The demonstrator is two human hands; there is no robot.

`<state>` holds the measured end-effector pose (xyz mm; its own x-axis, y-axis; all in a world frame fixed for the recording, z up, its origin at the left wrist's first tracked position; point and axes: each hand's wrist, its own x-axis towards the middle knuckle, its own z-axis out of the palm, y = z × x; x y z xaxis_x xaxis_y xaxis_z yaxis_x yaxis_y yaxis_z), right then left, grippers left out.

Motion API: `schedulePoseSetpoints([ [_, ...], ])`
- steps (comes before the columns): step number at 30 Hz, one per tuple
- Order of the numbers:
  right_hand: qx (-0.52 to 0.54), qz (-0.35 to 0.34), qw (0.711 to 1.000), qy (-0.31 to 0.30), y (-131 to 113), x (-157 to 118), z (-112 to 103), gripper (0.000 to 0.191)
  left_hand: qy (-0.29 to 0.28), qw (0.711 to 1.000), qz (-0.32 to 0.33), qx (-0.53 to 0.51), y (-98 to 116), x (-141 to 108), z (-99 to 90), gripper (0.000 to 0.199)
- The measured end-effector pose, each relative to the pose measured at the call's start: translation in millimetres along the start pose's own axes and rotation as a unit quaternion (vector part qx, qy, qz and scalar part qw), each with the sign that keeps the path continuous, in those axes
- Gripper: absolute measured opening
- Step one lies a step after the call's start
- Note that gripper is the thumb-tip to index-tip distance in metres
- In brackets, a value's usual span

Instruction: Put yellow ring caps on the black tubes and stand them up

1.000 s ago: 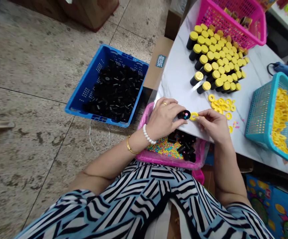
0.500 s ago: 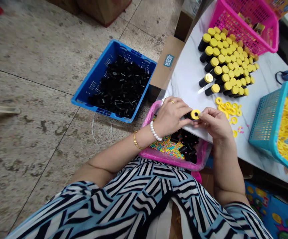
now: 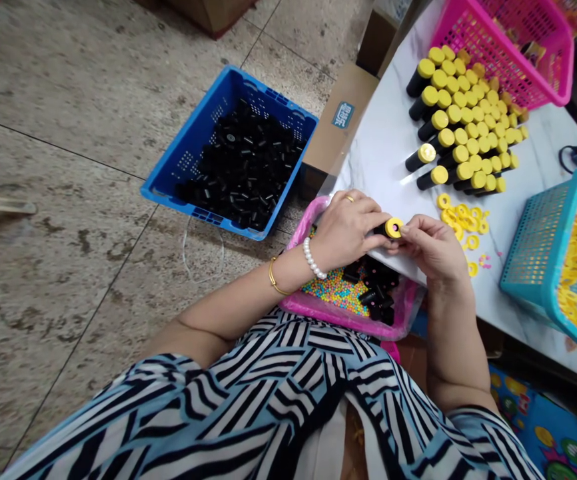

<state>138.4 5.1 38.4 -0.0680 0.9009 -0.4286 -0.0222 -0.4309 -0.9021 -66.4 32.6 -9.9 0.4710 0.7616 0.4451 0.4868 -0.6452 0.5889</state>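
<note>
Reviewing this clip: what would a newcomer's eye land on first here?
First come the packed rows of yellow-capped black tubes on the white marble table, at upper right. At centre, the left hand holds a black tube while the right hand has its fingertips at a yellow ring on the tube's end. At left, on the floor, a blue crate brims with black cylinders.

From here, the left hand (image 3: 349,230) could pass up over the marble tabletop (image 3: 373,167) until the massed yellow-capped tubes (image 3: 463,127) block it. Beside the right hand (image 3: 433,250), loose yellow rings (image 3: 461,220) and the teal basket (image 3: 528,267) crowd the way, and the pink tray (image 3: 318,310) sits right beneath both hands.
</note>
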Motion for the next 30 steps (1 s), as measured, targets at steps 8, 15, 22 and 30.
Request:
schedulePoseSetpoints([
  [8,-0.045,-0.059,0.997,0.03,8,-2,-1,0.029,-0.152,0.988,-0.022,0.024,10,11,-22.4,0.022],
  [15,0.009,-0.014,1.0,0.003,2,1,0,0.028,-0.102,0.994,-0.007,0.038,6,5,-12.1,0.023],
  [22,-0.02,-0.025,0.999,0.002,3,0,-3,0.025,-0.073,0.997,0.004,0.036,4,2,-8.7,0.023],
  [30,0.008,-0.015,1.0,0.011,3,2,2,0.028,-0.074,0.996,0.005,0.046,3,1,-7.4,0.024],
])
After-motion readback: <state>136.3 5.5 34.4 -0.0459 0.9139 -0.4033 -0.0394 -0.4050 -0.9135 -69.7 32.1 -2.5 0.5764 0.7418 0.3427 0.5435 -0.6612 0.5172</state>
